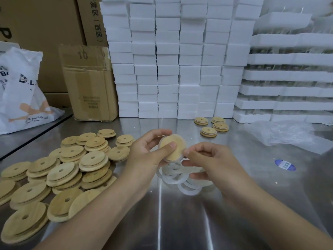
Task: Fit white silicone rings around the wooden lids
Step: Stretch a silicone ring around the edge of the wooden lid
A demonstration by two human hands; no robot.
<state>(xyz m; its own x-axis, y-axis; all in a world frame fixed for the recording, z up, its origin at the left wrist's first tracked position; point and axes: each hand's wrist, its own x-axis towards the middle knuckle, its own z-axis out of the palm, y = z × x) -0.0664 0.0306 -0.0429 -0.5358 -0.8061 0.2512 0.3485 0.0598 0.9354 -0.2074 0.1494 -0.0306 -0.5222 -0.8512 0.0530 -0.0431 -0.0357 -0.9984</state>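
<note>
Left hand grips a wooden lid; right hand pinches its rim; cardboard box reads "10"; bag reads "D.L".

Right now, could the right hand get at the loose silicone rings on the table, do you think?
Probably yes: the silicone rings lie just beneath the right hand with nothing between. It is busy, though, pinching at the rim of the wooden lid that the left hand holds.
</note>
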